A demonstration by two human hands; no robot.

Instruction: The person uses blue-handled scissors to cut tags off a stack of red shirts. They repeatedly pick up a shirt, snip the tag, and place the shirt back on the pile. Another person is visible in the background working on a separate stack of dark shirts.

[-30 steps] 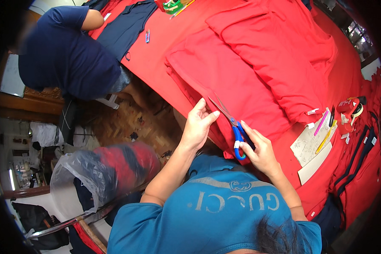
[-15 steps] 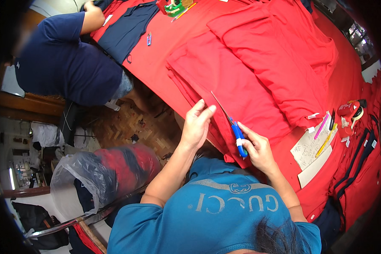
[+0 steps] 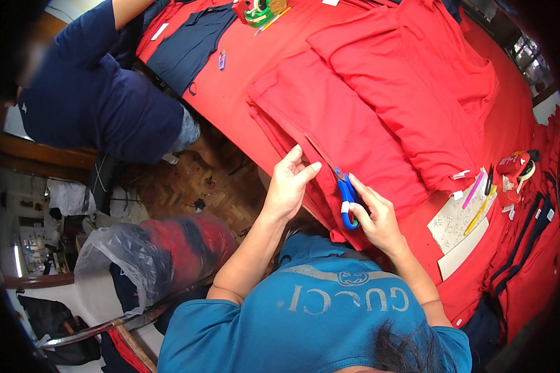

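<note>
My right hand (image 3: 374,214) grips blue-handled scissors (image 3: 337,184) whose blades lie along the near edge of a stack of folded red fabric (image 3: 342,118) on a red-covered table (image 3: 255,87). My left hand (image 3: 289,183) rests just left of the blades, fingers pinching the fabric edge. The scissor tips point away from me, up and to the left, under the fabric fold.
Another person in dark blue (image 3: 99,99) sits at the left by a navy garment (image 3: 190,46). Pens, paper slips (image 3: 460,217) and a red tape dispenser (image 3: 516,168) lie at the right. A plastic bag of cloth (image 3: 149,261) sits on the floor at lower left.
The scissors have advanced a little along the fabric edge, and my left hand has shifted slightly with them. The person at the left has leaned further over the table.
</note>
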